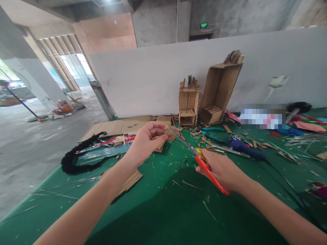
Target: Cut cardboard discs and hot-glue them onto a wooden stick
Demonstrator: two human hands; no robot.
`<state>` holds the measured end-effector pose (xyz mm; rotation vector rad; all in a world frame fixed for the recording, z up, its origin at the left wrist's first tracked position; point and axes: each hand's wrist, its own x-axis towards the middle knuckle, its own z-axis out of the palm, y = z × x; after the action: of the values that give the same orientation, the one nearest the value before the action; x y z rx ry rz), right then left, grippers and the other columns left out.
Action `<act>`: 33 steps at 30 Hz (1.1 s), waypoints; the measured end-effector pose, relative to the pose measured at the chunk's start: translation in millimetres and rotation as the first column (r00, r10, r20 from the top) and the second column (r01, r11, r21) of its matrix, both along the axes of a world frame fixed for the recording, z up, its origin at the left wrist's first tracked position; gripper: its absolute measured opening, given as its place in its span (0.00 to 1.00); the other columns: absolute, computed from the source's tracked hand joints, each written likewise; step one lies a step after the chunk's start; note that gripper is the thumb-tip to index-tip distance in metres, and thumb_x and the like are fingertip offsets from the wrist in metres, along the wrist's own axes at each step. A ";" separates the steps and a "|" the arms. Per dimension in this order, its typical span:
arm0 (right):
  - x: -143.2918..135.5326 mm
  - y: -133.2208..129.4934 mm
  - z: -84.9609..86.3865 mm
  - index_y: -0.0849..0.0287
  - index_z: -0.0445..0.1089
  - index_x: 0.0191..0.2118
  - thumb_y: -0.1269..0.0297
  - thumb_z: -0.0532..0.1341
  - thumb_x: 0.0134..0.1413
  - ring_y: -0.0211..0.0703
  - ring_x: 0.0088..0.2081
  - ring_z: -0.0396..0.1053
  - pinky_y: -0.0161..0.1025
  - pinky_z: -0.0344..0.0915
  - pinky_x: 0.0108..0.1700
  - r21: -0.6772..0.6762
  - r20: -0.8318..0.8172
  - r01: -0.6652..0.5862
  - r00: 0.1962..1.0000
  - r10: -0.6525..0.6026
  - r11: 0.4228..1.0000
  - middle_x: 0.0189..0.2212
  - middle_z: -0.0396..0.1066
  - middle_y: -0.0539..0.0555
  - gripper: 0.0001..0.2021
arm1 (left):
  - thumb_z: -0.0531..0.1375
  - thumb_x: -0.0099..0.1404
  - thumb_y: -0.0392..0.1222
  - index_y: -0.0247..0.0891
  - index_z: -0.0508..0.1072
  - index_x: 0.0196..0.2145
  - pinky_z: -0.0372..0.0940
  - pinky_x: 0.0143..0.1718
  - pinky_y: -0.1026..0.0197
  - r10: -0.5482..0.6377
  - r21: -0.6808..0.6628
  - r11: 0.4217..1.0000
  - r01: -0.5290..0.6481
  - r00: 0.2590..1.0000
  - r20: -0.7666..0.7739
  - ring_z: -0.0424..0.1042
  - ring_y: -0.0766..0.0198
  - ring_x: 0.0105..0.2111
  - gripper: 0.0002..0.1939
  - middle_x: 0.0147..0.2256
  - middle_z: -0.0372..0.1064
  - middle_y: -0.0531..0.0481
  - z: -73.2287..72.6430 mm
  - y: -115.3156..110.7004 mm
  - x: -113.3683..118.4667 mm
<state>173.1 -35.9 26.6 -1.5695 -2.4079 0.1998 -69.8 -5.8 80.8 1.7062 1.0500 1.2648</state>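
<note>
My right hand (223, 168) is wrapped around a pair of scissors (211, 176) with red and yellow handles. Their blades point up and left, toward my left hand (149, 139). The fingers of that left hand are curled in a pinch at the blade tips; whatever lies between them is too small to make out. Just behind and below the left fingers lies a small piece of cardboard (159, 148) on the green table (163, 194). Small scraps are scattered under the blades.
Two open cardboard structures, one small (189, 105) and one tall (221, 88), stand against the white partition (143, 81). A blue glue gun (246, 149) and teal-handled pliers (212, 136) lie at right. Left are a black fuzzy strip (70, 158), clear packets (104, 152) and flat cardboard (127, 124).
</note>
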 end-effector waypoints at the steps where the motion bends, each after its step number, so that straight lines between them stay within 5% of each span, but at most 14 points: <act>1: -0.2 -0.1 0.1 0.54 0.53 0.29 0.53 0.54 0.56 0.45 0.26 0.65 0.37 0.54 0.26 0.000 0.000 -0.001 1.000 0.001 1.000 0.26 0.68 0.52 0.13 | 0.62 0.54 0.36 0.36 0.67 0.40 0.66 0.37 0.61 0.007 -0.004 1.000 -0.007 1.000 0.001 0.72 0.65 0.34 0.14 0.34 0.74 0.48 0.3 0.0 0.2; 9: -2.1 -0.1 -1.5 0.54 0.52 0.29 0.54 0.52 0.58 0.45 0.25 0.65 0.36 0.52 0.25 -0.012 0.010 0.011 1.000 -0.010 1.000 0.25 0.67 0.52 0.12 | 0.63 0.53 0.38 0.36 0.66 0.38 0.63 0.28 0.64 0.082 -0.070 0.994 -0.081 0.997 0.013 0.71 0.67 0.29 0.15 0.31 0.74 0.49 -2.0 -1.3 6.0; 24: -1.6 -0.9 10.2 0.54 0.53 0.27 0.50 0.52 0.57 0.43 0.26 0.64 0.36 0.56 0.26 -0.142 -0.034 0.009 0.999 -0.014 0.990 0.26 0.67 0.52 0.15 | 0.63 0.54 0.37 0.35 0.67 0.41 0.65 0.36 0.61 0.105 -0.050 0.993 -0.104 0.994 0.022 0.72 0.65 0.33 0.16 0.34 0.74 0.47 -2.0 0.7 1.8; 33: 5.4 10.0 -0.6 0.54 0.53 0.25 0.53 0.56 0.55 0.44 0.25 0.67 0.35 0.55 0.25 0.039 -0.045 0.049 0.998 -0.047 0.998 0.22 0.68 0.52 0.15 | 0.63 0.54 0.38 0.35 0.68 0.42 0.65 0.36 0.63 0.096 -0.032 0.995 -0.093 0.992 0.077 0.70 0.67 0.34 0.17 0.35 0.73 0.48 -4.2 2.7 0.9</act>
<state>178.5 -25.9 26.0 -1.5870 -2.3239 0.1730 -68.9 -3.2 76.6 1.5881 1.1080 1.3590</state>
